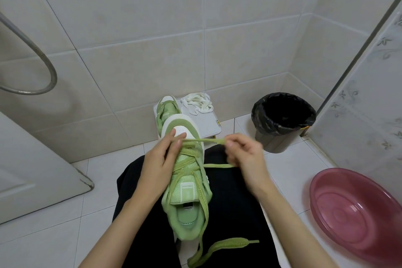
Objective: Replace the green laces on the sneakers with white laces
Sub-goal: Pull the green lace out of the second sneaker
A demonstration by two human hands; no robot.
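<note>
Where the lap comes closest to the camera, one loose end of the green lace [228, 245] trails off the heel of the sneaker [187, 193] across the black trousers [235, 202]. The sneaker lies lengthwise on the lap, heel toward the person and toe pointing away, so its long axis runs straight out from the body. Up at the forefoot the left hand [161, 159] wraps the shoe's left side, thumb and forefinger set on the lowest lace crossing to steady it. The right hand [245, 154] is off the shoe's right side. Its grip is pinched on a stretch of green lace that runs taut and crosswise from the toe eyelets, square to the shoe's length. A second strand passes under that hand lower down. I judge the step in hand to be drawing the lace out of the lower eyelets, so the next pull should go sideways to the right, away from the left hand's hold. Beyond the toe, the second sneaker [166, 109], green-laced too, stands on a small white stool [204, 124]. The white laces [198, 102] are heaped beside it, on the right hand's side.
</note>
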